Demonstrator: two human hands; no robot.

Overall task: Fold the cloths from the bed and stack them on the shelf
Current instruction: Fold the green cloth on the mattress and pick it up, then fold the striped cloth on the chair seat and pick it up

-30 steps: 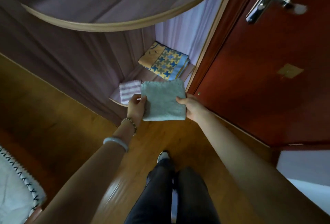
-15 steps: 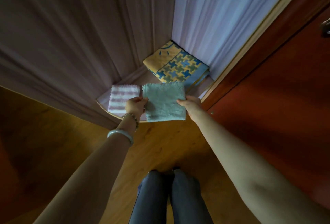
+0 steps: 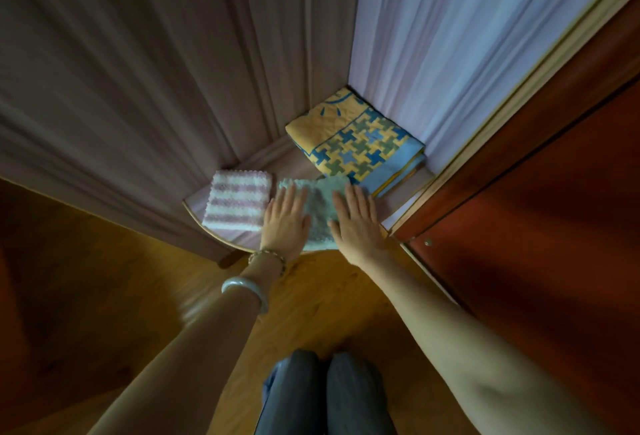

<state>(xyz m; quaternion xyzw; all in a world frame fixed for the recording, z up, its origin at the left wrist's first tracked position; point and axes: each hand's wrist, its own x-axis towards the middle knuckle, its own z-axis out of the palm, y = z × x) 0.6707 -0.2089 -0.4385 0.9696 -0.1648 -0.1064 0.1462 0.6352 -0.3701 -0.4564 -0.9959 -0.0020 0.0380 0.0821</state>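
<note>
Left hand (image 3: 285, 223), right hand (image 3: 358, 226) atop cloth (image 3: 320, 207)

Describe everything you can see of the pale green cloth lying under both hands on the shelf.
The pale green cloth is a folded, roughly square piece of nubbly, terry-like fabric. It lies flat at the front of the shelf, its near edge at the curved rim. The left hand and right hand press on it with straight fingers, covering its sides. The striped cloth lies close on its left. Its far right corner reaches the patterned quilt; overlap cannot be judged.
</note>
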